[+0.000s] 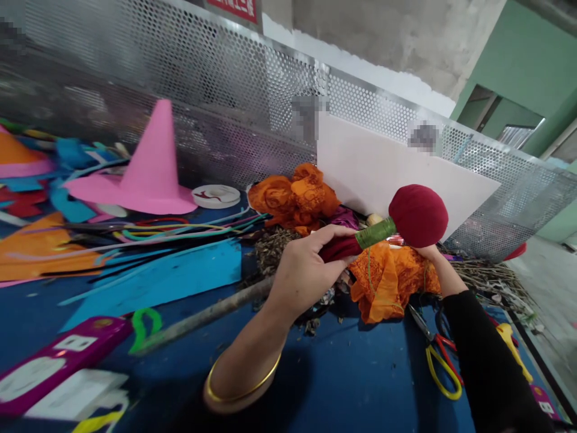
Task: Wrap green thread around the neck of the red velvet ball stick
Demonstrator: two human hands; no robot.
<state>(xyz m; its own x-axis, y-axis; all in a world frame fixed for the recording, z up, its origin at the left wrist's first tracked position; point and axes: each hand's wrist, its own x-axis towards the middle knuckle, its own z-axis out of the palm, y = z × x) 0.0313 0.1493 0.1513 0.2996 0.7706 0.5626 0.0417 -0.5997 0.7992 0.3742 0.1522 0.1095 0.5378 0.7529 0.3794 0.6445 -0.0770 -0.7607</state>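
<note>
My left hand (306, 267) is closed around the gathered cloth below a dark red cloth-covered ball (418, 215). Green binding (375, 233) wraps the neck between that hand and the ball, which points to the right. Just under the ball is my right hand (428, 254), its fingers hidden behind it; whether they touch it I cannot tell. Below both lies crumpled orange cloth (383, 285) with green thread on it. A grey stick (211, 316) slants across the table behind my left forearm.
Scissors (437, 352) with yellow and red handles lie near my right sleeve. On the blue table (342, 373) are a pink cone hat (153, 168), more orange cloth (295, 195), dry twigs (496, 279) and a purple power strip (63, 361). A perforated metal screen (202, 78) and white board (383, 162) stand behind.
</note>
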